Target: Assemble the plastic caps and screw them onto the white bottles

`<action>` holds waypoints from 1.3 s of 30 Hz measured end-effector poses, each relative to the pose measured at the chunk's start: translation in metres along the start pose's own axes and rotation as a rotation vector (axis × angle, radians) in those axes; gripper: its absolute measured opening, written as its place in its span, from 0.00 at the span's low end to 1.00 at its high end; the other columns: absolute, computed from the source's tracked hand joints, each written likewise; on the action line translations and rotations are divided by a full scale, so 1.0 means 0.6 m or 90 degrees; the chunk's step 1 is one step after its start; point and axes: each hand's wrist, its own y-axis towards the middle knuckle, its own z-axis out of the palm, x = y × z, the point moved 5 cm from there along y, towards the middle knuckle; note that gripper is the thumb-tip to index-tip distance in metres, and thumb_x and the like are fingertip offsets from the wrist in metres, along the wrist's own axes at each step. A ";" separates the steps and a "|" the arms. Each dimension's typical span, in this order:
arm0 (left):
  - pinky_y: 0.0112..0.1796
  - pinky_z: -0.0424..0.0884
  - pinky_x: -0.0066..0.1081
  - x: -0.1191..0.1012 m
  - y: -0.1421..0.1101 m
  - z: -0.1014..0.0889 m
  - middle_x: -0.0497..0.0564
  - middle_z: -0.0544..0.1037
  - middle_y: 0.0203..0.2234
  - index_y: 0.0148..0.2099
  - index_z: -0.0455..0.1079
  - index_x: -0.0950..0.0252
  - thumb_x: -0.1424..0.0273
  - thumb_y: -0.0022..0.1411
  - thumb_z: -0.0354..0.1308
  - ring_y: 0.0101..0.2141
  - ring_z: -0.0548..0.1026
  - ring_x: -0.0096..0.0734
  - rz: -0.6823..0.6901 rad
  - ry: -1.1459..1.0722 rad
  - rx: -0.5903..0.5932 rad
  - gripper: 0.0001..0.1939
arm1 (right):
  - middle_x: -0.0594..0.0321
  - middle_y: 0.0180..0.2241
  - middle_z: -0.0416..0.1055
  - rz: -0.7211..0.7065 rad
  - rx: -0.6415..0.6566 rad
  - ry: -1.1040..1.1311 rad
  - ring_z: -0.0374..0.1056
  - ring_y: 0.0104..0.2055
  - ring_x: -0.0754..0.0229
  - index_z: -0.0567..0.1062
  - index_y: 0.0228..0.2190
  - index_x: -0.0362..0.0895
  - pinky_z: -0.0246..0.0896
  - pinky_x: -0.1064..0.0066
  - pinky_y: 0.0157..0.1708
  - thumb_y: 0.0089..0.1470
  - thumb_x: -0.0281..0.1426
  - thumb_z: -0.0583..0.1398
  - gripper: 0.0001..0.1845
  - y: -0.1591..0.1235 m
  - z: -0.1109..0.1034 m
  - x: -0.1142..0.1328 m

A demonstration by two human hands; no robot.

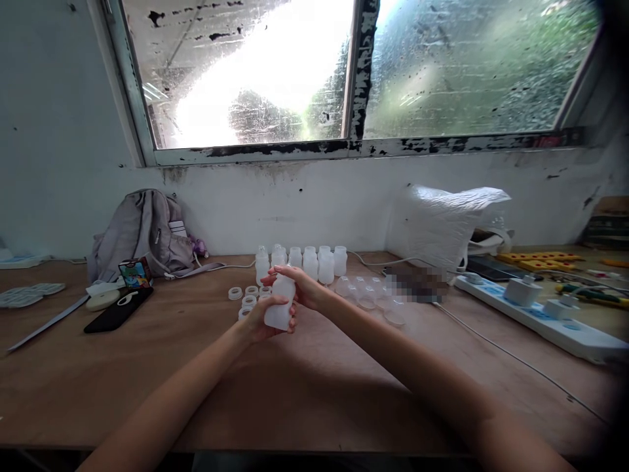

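My left hand [265,319] is closed around the body of a frosted white plastic bottle [279,313], which tilts above the table. My right hand [303,286] curls over the bottle's upper end, fingers closed about it; what lies under those fingers is hidden. Just beyond stand several similar frosted bottles [325,267] in rows, partly behind my right hand. Left of my hands lie several white rings [235,294], some hidden by my left hand. Several clear, shallow cap-like pieces [366,295] are spread out to the right.
A grey backpack [142,233], a black phone [119,311] and a small box [136,273] occupy the left of the wooden table [295,406]. At right are a white power strip [535,321], cables, a plastic-wrapped bundle [437,226] and yellow trays [533,260].
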 end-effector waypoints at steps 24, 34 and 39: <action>0.34 0.63 0.28 0.041 0.015 -0.013 0.51 0.71 0.33 0.43 0.64 0.66 0.62 0.43 0.60 0.33 0.67 0.32 0.194 0.489 -0.112 0.24 | 0.59 0.26 0.69 0.176 -0.232 -0.984 0.65 0.30 0.59 0.70 0.22 0.42 0.56 0.73 0.25 0.41 0.40 0.57 0.13 -0.135 -0.293 0.107; 0.34 0.63 0.28 0.039 0.013 -0.006 0.51 0.70 0.32 0.42 0.63 0.66 0.61 0.44 0.59 0.33 0.67 0.32 0.184 0.488 -0.110 0.23 | 0.60 0.21 0.66 0.385 -0.207 -0.707 0.63 0.19 0.60 0.67 0.21 0.41 0.58 0.70 0.13 0.27 0.31 0.65 0.15 -0.197 -0.369 0.038; 0.36 0.63 0.30 0.029 0.005 -0.001 0.51 0.69 0.36 0.44 0.59 0.64 0.57 0.44 0.59 0.36 0.67 0.33 0.171 0.508 -0.141 0.27 | 0.59 0.25 0.68 0.087 -0.136 -0.501 0.65 0.25 0.62 0.72 0.29 0.41 0.63 0.71 0.22 0.38 0.39 0.61 0.16 -0.175 -0.284 0.080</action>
